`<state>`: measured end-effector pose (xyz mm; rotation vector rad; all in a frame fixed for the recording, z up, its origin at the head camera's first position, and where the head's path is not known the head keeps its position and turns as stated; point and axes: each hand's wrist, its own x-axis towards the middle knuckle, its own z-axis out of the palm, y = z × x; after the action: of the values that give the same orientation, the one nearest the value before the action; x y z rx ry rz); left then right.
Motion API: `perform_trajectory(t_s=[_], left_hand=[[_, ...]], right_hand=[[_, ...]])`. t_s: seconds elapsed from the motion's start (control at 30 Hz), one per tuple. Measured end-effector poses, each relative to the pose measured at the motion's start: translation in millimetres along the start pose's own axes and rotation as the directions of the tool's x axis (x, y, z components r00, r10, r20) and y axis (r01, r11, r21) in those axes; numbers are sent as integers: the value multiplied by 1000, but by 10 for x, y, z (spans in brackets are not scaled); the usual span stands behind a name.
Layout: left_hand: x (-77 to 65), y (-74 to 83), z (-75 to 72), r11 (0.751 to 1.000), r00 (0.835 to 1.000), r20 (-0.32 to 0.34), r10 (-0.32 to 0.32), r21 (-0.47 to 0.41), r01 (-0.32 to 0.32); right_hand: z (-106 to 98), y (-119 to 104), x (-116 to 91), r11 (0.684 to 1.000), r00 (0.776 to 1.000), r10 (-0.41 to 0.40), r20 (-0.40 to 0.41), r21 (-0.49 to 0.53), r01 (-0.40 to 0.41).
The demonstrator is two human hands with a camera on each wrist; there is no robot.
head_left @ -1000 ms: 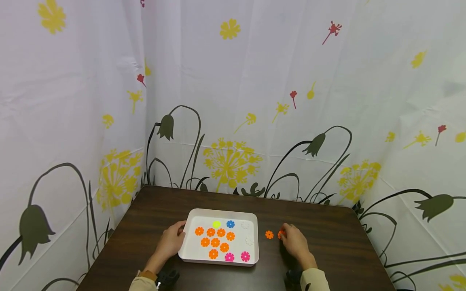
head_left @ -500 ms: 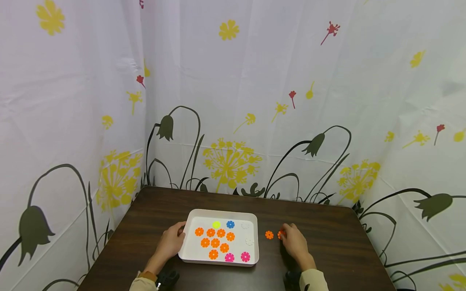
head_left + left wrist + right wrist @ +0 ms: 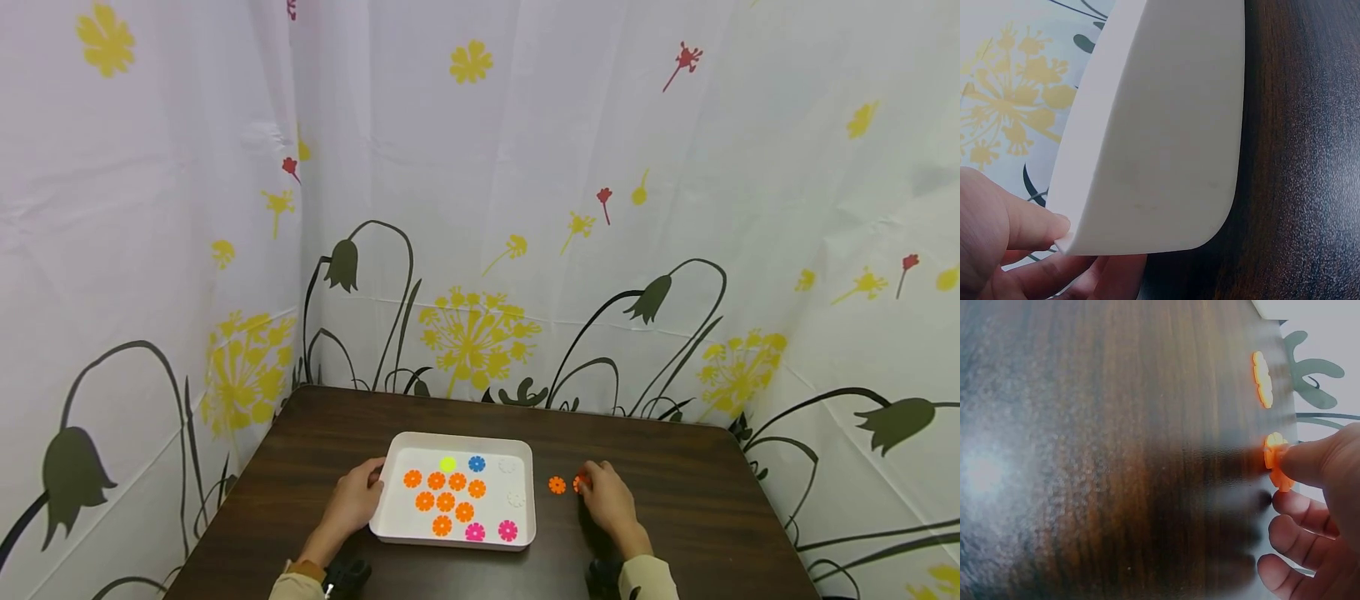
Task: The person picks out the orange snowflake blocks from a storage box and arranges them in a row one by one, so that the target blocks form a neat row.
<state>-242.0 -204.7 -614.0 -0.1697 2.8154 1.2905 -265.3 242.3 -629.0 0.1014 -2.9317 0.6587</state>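
Observation:
At its left side, my left hand (image 3: 356,498) holds a white rectangular tray (image 3: 420,540). In the left wrist view, the thumb (image 3: 1041,228) lies over the tray's rim and the other fingers are beneath it. Right of the tray, my right hand (image 3: 609,500) pinches an orange notched disc (image 3: 1275,450) at the tabletop. The thumb (image 3: 1310,459) covers part of this disc. A second orange notched disc (image 3: 557,485) lies flat between the tray and my right hand.
Inside the tray are several orange discs (image 3: 446,502), two pink discs (image 3: 507,531), a blue disc (image 3: 477,463), a yellow disc (image 3: 447,464) and two white discs (image 3: 516,498). A flower-patterned curtain (image 3: 480,208) borders the dark wooden table (image 3: 637,442).

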Motion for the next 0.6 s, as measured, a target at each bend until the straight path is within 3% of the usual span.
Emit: perform_trajectory(t_s=[0.4,0.6], left_hand=[[7,9,-1,1000,1000,2,-13,4,13],[8,-4,-4,1000,1000,5,-13,-1,13]], right_hand=[[-2,26,-4,1000,1000,8,-15,-7,-8],[-33,-59,-37,999,996,-27,-81,-41,24]])
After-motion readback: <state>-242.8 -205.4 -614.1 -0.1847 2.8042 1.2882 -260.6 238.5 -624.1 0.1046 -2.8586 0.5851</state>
